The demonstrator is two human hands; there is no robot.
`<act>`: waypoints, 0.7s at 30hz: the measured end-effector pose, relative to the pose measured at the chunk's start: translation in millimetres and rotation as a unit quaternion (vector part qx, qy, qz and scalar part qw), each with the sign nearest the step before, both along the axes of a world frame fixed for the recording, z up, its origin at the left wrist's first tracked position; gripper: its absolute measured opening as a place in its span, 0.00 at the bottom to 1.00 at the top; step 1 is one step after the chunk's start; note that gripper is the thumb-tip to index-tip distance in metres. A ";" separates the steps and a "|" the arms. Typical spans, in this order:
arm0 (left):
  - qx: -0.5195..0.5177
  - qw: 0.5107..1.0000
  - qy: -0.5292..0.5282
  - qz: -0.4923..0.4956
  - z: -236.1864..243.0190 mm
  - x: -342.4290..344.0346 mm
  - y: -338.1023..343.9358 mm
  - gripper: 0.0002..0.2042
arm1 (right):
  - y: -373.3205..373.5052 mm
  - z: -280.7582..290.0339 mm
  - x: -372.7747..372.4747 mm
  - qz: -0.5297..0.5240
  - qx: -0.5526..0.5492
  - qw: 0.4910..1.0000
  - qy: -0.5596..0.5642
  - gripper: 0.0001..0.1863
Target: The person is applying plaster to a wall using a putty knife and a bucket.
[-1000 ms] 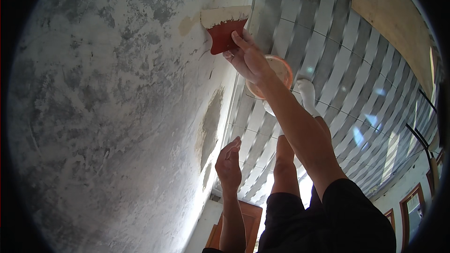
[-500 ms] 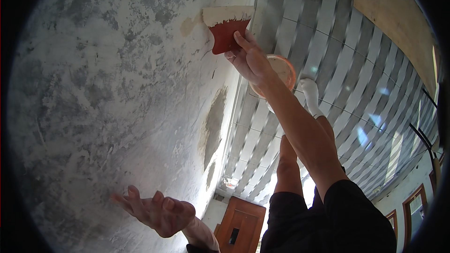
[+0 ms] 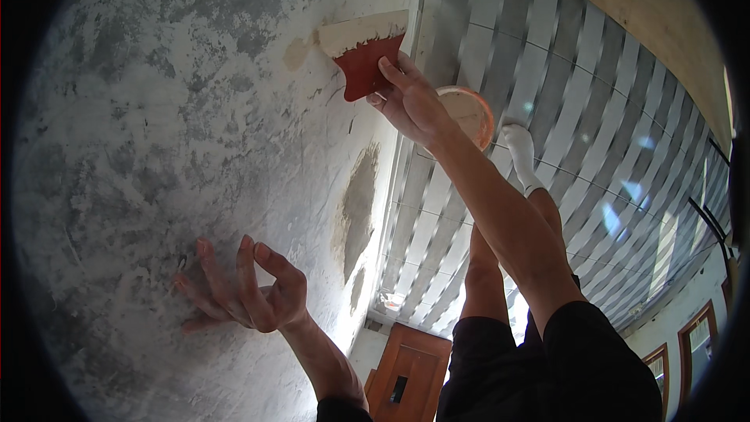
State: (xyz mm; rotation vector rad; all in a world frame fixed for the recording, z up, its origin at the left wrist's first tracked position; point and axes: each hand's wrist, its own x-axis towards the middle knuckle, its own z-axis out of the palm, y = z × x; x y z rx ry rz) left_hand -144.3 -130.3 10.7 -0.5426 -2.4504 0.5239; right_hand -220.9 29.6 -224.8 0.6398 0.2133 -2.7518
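Note:
My right hand [image 3: 414, 101] grips a putty spreader [image 3: 367, 62] by its dark red handle, the thumb lying over its face. Pale putty coats the wide blade, which lies at the mottled grey and white wall [image 3: 156, 148] near its edge. Whether the blade presses on the surface, I cannot tell. Lower left, my left hand [image 3: 246, 293] is raised beside the wall with bent, spread fingers and nothing in it. Its fingertips look close to the plaster, but contact is unclear.
An orange-rimmed bucket [image 3: 486, 109] stands on the striped tile floor [image 3: 570, 101], partly behind my right forearm. My white-socked foot [image 3: 518, 148] is beside it. A bare grey-brown patch [image 3: 359, 207] marks the wall. A reddish-brown wooden door [image 3: 410, 371] shows at the bottom.
My right hand and the spreader have shifted slightly left and down along the wall. My left hand has risen in the picture, and its fingers have spread wider.

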 end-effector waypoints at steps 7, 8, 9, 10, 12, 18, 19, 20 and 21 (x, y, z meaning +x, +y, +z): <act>-0.017 0.999 0.002 0.030 0.8 0.5 1.7 0.06 | 2.2 -2.4 1.3 0.002 0.014 0.999 -0.031 0.16; -0.018 0.999 0.001 0.033 0.7 0.2 1.8 0.06 | 3.1 -1.6 1.5 -0.002 0.007 1.000 -0.018 0.16; -0.018 0.999 0.002 0.035 0.4 -0.3 2.9 0.06 | 4.1 0.7 1.1 0.000 0.008 1.000 -0.017 0.16; -0.017 0.999 0.003 0.034 0.4 -1.2 3.5 0.06 | 4.2 3.2 0.6 0.011 0.008 1.000 -0.016 0.16; -0.015 0.999 0.004 0.035 0.6 -1.3 3.5 0.06 | 3.4 3.5 -0.7 0.023 0.010 1.000 -0.014 0.16; -0.015 0.998 0.013 0.052 -1.6 0.4 -0.8 0.04 | 6.5 7.8 0.9 0.024 0.033 0.999 -0.027 0.17; -0.017 0.998 0.013 0.053 -1.8 0.3 -0.2 0.03 | 7.1 13.6 1.5 0.034 0.021 0.999 -0.021 0.17; -0.019 0.998 0.013 0.053 -1.9 0.2 0.4 0.03 | 7.6 18.7 0.0 0.044 0.009 0.999 -0.014 0.17; -0.015 0.998 0.015 0.054 -2.2 0.1 1.9 0.03 | 8.3 18.0 -1.0 0.044 0.012 0.999 -0.013 0.17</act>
